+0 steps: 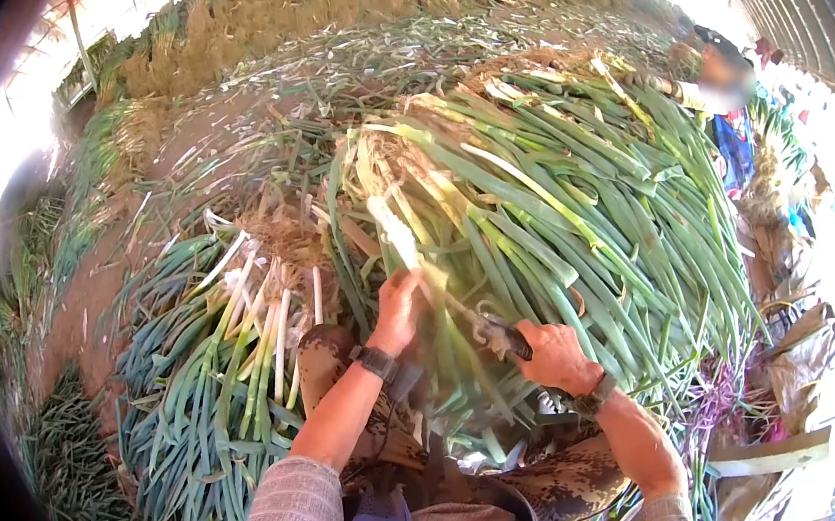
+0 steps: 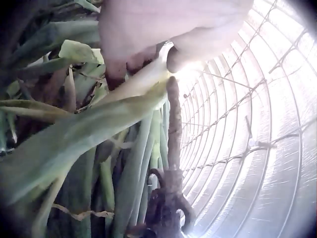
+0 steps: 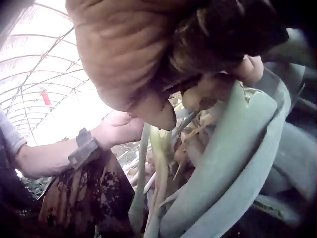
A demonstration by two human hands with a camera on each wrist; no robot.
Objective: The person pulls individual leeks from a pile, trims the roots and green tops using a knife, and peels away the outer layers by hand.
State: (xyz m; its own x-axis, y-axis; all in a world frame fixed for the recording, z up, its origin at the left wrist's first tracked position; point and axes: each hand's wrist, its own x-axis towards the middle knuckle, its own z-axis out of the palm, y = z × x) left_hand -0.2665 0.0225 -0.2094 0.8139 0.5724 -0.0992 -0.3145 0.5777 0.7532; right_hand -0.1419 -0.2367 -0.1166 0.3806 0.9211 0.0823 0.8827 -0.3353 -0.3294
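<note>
1. A green onion [image 1: 397, 237] is pinched between the fingers of the left hand [image 1: 398, 311], its white stalk raised.
2. A nozzle tool [image 1: 498, 332] is gripped in the curled fingers of the right hand [image 1: 560, 359], its tip held just beside the onion; contact cannot be told.
3. The onion is held between a smaller pile [image 1: 210, 381] and a larger heap [image 1: 624, 210].

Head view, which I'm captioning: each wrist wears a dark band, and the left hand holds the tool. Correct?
Not quite: the head view shows the tool in the right hand; the left hand grips a pale stalk. Each wrist does wear a dark band.
</note>
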